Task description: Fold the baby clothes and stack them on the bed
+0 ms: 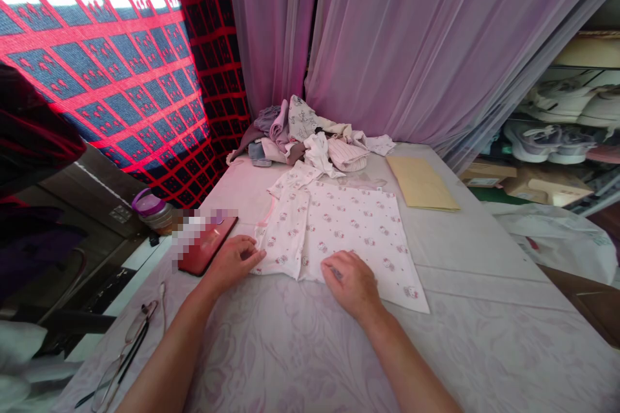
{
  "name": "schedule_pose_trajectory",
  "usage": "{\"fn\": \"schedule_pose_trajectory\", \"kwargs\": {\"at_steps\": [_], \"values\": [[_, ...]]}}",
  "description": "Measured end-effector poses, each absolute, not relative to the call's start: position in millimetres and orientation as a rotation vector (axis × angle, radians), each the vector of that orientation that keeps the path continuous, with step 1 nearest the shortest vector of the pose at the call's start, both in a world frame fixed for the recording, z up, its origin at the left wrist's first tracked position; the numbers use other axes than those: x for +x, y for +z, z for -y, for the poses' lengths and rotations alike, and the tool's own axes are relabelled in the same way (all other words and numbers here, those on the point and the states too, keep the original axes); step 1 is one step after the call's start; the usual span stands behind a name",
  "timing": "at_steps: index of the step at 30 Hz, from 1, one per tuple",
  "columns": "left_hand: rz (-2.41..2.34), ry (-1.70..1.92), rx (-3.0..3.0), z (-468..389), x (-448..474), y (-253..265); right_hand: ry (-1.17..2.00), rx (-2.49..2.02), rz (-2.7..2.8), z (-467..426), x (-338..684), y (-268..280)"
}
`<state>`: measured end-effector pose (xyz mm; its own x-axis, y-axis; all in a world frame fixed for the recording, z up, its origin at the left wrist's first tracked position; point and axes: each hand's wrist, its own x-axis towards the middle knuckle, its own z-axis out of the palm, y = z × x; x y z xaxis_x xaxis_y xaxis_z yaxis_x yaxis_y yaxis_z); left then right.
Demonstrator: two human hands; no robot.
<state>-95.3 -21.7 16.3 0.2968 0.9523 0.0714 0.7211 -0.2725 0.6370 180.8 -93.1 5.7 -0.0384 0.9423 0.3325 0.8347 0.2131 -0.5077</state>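
A white child's shirt (349,226) with a small cartoon-cat print lies spread on the table, its left part folded over toward the middle. A strip of pink trim shows at its left edge. My left hand (235,261) is at the shirt's near left corner, its fingers curled and the thumb on the cloth. Over the near edge, just right of the fold, my right hand (352,281) is closed with its fingers bent onto the fabric. The fingertips of the right hand are partly hidden.
A heap of clothes (310,139) lies at the back of the table (271,342). Beyond the shirt to the right is a yellow folder-like sheet (421,184). On the left are a red phone-like case (206,245), eyeglasses (128,342) and a purple-lidded jar (152,210). Shoes (549,142) stand on a rack.
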Motion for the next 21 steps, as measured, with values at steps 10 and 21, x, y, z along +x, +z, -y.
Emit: {"fn": "schedule_pose_trajectory", "kwargs": {"at_steps": [10, 21], "values": [[-1.446, 0.506, 2.123, 36, -106, 14, 0.322, -1.694, 1.819, 81, 131, -3], [-1.408, 0.404, 2.217, 28, -102, 24, 0.239, -1.562, 1.830, 88, 136, -5]]}}
